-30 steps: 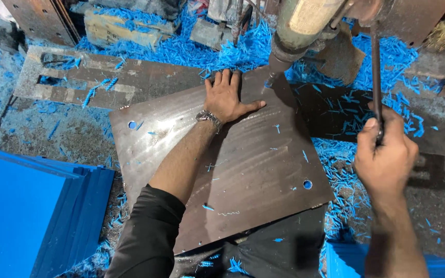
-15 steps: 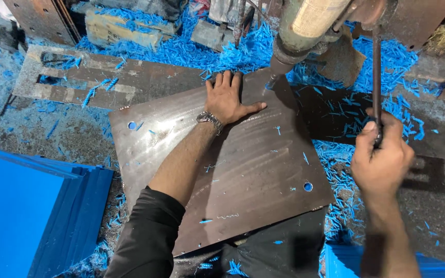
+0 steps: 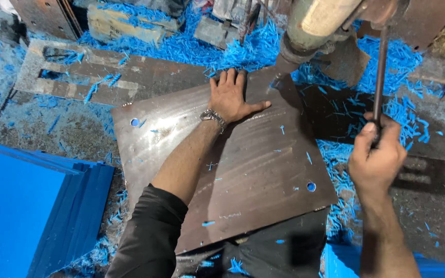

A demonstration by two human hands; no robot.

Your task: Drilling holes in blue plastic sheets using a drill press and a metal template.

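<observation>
A large brown metal plate [image 3: 253, 170] with small round holes near two corners lies under a drill press head [image 3: 315, 25]. My left hand [image 3: 231, 98] presses flat on the plate's far edge, fingers spread, a watch on the wrist. My right hand [image 3: 376, 154] is closed around the thin dark lever rod [image 3: 380, 67] that hangs from the machine at the right.
A stack of blue sheets [image 3: 21, 206] lies at the lower left. Blue shavings [image 3: 191, 46] cover the bench around the machine. A slotted metal plate [image 3: 104, 77] rests at the upper left, another dark plate [image 3: 336, 113] to the right.
My right hand has slid slightly up along the lever rod. My left hand stays flat on the plate, which has not visibly moved.
</observation>
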